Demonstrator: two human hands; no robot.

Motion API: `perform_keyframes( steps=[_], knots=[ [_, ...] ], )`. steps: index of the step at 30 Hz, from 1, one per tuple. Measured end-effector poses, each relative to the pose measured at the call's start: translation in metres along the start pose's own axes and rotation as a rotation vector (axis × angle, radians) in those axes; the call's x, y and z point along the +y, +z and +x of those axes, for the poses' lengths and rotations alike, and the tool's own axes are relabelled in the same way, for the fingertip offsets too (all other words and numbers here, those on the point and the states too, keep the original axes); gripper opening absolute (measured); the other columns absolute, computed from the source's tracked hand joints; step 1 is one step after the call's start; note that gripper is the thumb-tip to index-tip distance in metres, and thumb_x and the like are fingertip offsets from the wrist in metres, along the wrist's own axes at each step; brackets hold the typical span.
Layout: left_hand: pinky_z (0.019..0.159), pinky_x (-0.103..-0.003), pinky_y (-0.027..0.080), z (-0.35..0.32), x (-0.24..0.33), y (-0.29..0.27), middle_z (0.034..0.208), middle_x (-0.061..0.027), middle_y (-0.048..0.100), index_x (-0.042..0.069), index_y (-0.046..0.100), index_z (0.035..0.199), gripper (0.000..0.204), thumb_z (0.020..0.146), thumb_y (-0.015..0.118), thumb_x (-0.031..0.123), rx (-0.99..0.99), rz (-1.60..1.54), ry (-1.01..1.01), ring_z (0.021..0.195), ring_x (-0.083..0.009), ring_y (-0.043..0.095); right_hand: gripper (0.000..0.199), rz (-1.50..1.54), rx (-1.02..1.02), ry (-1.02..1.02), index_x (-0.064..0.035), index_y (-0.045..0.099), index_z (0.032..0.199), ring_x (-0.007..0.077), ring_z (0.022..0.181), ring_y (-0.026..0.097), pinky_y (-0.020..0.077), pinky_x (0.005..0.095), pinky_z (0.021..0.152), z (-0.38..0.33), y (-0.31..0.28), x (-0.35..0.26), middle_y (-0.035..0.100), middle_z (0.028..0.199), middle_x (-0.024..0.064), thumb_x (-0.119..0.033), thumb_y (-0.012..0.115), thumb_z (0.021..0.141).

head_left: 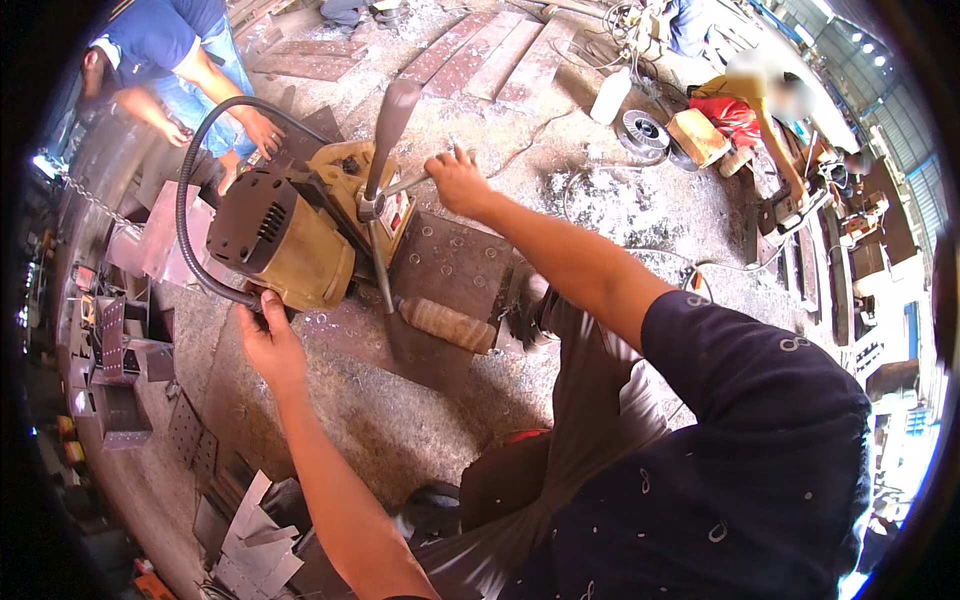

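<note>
A yellow magnetic drill (300, 240) with a dark motor cap and a black corrugated cable sleeve (182, 190) stands on a dark steel plate (450, 262). Its feed handle (380, 255) has several spokes with dark grips. My right hand (462, 185) is closed round the end of the spoke that points right. My left hand (273, 345) grips the near lower edge of the motor, by the sleeve's end; its fingertips are partly hidden behind the housing. A tan, bottle-like cylinder (447, 325) lies on the plate near a lower spoke.
A co-worker in blue (155, 50) bends at the upper left, hands close to the drill. Another person (745, 100) crouches at the upper right near a wire spool (643, 133) and a white bottle (610, 97). Flat steel bars (465, 50) lie beyond; cut metal pieces (255, 540) lie lower left.
</note>
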State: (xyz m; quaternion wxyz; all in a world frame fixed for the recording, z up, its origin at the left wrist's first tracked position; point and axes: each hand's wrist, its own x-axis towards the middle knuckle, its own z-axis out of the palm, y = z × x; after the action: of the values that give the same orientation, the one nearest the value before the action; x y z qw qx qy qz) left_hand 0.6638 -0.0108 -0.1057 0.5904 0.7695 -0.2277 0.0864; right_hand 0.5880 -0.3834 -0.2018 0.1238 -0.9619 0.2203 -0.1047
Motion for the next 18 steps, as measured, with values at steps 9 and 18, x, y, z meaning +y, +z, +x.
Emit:
perform_keyframes(
  steps=[9, 18],
  knots=[
    [0.084, -0.037, 0.054, -0.018, 0.004, 0.004, 0.104, -0.0128, 0.073, -0.002, 0.062, 0.13, 0.041, 0.108, 0.057, 0.031, 0.056, 0.159, -0.026, 0.092, -0.0208, 0.068, 0.036, -0.295, 0.067, -0.163, -0.0083, 0.059, 0.133, 0.0547, 0.151, 0.029, 0.0258, 0.0739, 0.117, 0.021, -0.081, -0.02, 0.049, 0.148, 0.0242, -0.01, 0.05, 0.098],
    [0.092, -0.038, 0.051, -0.009, -0.006, 0.005, 0.114, -0.0127, 0.071, -0.003, 0.059, 0.134, 0.045, 0.11, 0.054, 0.035, -0.021, 0.021, -0.07, 0.103, -0.0217, 0.066, 0.035, -0.249, 0.161, -0.114, -0.008, 0.061, 0.132, 0.0533, 0.153, 0.024, 0.0206, 0.0725, 0.12, 0.011, -0.077, -0.013, 0.046, 0.153, 0.0241, -0.016, 0.053, 0.098]
  ],
)
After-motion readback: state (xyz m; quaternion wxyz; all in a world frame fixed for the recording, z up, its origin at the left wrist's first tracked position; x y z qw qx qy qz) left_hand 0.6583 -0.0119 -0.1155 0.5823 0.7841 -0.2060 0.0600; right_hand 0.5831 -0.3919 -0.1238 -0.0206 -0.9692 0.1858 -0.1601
